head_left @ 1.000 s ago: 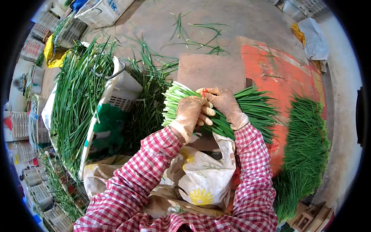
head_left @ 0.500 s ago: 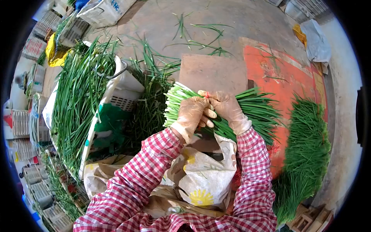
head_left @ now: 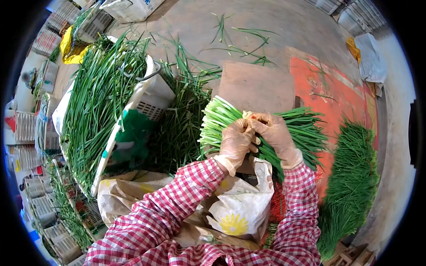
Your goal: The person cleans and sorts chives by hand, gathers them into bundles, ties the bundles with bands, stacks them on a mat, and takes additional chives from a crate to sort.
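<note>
So the bunch of garlic chives [head_left: 268, 153] is right out front, under both hands, over the near part of a brown board [head_left: 257, 84]. Can't tell if it's resting on the board or held just above it. Long axis runs roughly left to right, crosswise to the forearms: pale stem ends off to the left, dark leaf tips fanning out to the right.

Grip-wise, both hands are gloved and clamped on the bunch. The left hand [head_left: 236, 142] is the one nearer the stem ends, and the right hand [head_left: 275, 133] is nearer the leafy end. Their fingertips meet on top, around the middle, right at a bit of red that looks like a tie [head_left: 254, 117]. The right fingertips seem closest to it, but they cover most of it, so no idea how it's wrapped.

As for the rest: a white plastic basket [head_left: 155, 95] stuffed with loose chives [head_left: 97, 111] leans off to the left, well apart from the bunch. Over on the right there's an orange-red sheet [head_left: 306, 84], with a long neat bank of chives [head_left: 353, 168] lying along its outer side.
</note>
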The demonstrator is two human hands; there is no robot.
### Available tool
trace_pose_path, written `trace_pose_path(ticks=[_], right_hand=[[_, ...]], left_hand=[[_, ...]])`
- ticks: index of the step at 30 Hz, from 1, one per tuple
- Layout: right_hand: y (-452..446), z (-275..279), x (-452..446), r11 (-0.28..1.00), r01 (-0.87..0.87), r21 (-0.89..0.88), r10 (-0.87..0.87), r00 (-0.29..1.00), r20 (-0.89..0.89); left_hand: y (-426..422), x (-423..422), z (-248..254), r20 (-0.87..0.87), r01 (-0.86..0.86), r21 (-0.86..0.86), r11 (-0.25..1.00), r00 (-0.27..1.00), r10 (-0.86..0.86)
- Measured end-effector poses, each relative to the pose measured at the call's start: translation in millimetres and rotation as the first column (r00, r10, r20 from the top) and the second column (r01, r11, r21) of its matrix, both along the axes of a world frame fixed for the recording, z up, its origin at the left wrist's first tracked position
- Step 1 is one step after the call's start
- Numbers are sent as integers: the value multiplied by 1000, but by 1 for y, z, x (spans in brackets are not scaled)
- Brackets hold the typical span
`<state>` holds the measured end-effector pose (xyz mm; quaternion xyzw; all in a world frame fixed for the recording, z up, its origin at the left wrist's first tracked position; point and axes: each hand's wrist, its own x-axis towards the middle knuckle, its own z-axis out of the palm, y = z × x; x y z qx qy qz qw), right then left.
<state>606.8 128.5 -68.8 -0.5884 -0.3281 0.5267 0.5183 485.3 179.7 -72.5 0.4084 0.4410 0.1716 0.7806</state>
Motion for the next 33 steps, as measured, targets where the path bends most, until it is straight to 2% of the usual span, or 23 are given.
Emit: trace_pose_path(ticks=[2,3,4,6,8,9,10,12,13,14,15,16,18,19,20,22,23,26,27,28,30,32,33], right_hand=[[2,-3,-9,980,171,-103,-125,926,355],[1,-11,-16,969,245,-19,-225,916,331],[1,-14,-21,970,242,-18,-222,917,332],[0,-15,-29,923,267,278,-385,679,625],[2,-13,-30,922,288,257,-386,656,649],[3,-15,-30,902,269,337,-431,619,657],[3,-17,-29,875,247,415,-477,582,659],[4,-6,-29,892,280,354,-451,604,658],[3,-9,-28,876,245,416,-474,601,644],[-1,-14,-28,856,211,471,-494,598,630],[-6,-24,-35,888,273,370,-456,625,633],[-11,-34,-41,909,326,261,-416,653,633],[-8,-21,-41,856,230,463,-490,646,585],[-8,-22,-37,832,244,498,-537,577,615],[-10,-24,-37,831,252,496,-541,574,614],[-14,-30,-40,745,469,474,-665,573,479],[-12,-19,-45,745,530,404,-667,605,436],[-19,-3,-46,736,611,290,-669,592,450],[-24,11,-48,754,592,286,-653,627,424],[-32,6,-49,722,582,373,-689,652,316],[-42,4,-54,601,672,434,-751,660,19],[-46,-1,-55,598,708,375,-757,653,-23],[-42,-12,-55,602,738,304,-754,651,-88]], left_hand=[[-1,1,-1,31,-17,6,1000,999,17],[-2,0,3,18,-20,35,999,1000,19],[-3,-1,6,5,-22,64,998,1000,22],[-4,-6,-3,38,9,42,999,999,-11],[-10,-8,-9,171,-27,113,993,985,8],[-11,-13,-10,122,23,285,958,991,-59],[-14,-21,-11,123,20,288,957,991,-58],[-8,-43,24,205,-41,401,915,978,-47],[6,-49,31,156,-28,708,706,981,-118],[27,-51,38,89,-14,915,403,982,-169],[50,-53,54,-89,124,986,115,957,-275],[67,-47,57,-368,344,929,-133,890,-270],[76,-31,49,-651,584,755,-298,722,-234],[77,-31,35,-790,701,607,-373,580,-196],[74,-32,25,-845,727,494,-476,530,-67],[66,-40,-2,-874,771,335,-542,469,127],[65,-40,-7,-875,770,338,-542,468,120],[66,-41,-10,-836,769,441,-463,539,100],[71,-44,-6,-842,764,477,-435,539,24],[74,-45,-2,-842,759,509,-406,537,-50],[71,-50,8,-837,756,519,-399,544,-58],[62,-63,4,-790,722,554,-415,613,10],[58,-66,-1,-834,782,514,-353,552,8]])
